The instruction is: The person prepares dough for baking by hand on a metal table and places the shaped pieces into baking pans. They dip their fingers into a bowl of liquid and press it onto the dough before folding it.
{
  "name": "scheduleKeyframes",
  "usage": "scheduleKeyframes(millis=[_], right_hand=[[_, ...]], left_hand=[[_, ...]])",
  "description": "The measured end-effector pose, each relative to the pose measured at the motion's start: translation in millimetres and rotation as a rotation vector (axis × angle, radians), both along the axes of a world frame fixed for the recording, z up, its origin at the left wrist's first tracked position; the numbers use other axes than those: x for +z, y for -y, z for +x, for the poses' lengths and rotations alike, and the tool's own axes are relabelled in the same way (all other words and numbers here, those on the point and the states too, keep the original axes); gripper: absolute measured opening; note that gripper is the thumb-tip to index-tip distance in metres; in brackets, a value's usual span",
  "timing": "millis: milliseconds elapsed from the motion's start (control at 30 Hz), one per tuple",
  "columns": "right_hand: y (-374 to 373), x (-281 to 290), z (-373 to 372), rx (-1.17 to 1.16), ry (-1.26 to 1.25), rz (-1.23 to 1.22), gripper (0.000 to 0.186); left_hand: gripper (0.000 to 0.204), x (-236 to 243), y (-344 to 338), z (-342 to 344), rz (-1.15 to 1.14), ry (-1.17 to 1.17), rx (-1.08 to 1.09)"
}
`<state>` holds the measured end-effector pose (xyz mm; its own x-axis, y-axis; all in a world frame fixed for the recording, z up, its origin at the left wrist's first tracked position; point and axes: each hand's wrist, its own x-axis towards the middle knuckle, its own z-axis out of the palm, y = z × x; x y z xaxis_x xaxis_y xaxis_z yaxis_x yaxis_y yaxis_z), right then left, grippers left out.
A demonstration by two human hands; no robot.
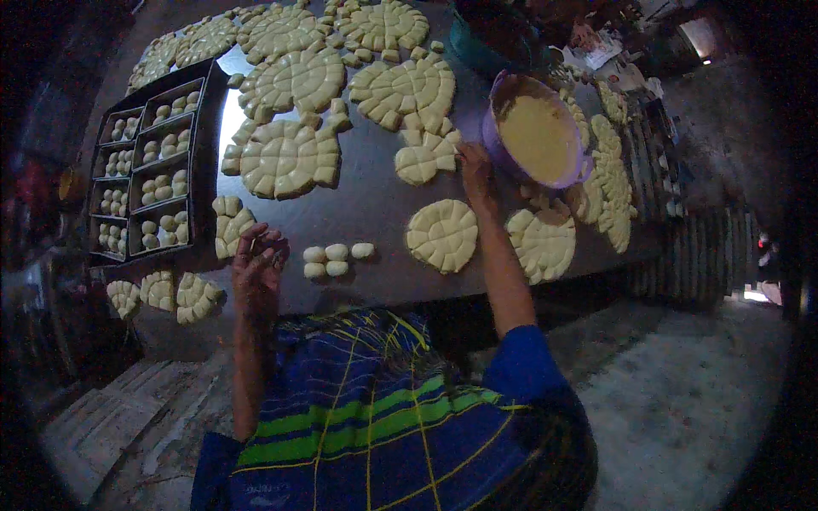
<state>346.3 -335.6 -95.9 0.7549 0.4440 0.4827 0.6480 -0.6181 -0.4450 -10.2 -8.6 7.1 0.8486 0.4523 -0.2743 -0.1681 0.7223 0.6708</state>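
Observation:
My right hand (477, 177) reaches across the table, its fingers bunched at the right edge of a small scored dough piece (417, 165) with knobs, close beside a purple basin (496, 136). A bit of the dough's edge appears to be between the fingertips. Over the table's near left my left hand (260, 249) hovers with fingers loosely bent and nothing visible in them. It is next to a partial scored dough piece (228, 223). Between the hands lie several small dough balls (337, 252) in two rows and a round scored dough disc (441, 236).
A dark divided tray (198, 162) of dough balls stands at the left. Large scored dough shapes (290, 157) cover the far table, and more (609, 170) lie right of the basin's pale yellow batter (537, 136). A green tub (467, 47) stands behind it.

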Motion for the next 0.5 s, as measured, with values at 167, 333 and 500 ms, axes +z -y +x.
scheduleKeyframes(millis=[167,333,500], right_hand=[[23,4,-8,-0.172,-0.202,-0.164,0.018],[76,39,-66,-0.186,-1.062,0.45,0.02],[49,117,-140,0.007,-1.353,0.908,0.035]], left_hand=[[0.042,-3,6,1,0.006,-0.057,0.02],[0.04,-4,19,7,0.007,-0.151,0.022],[0.036,19,56,35,0.183,-0.335,-0.138]])
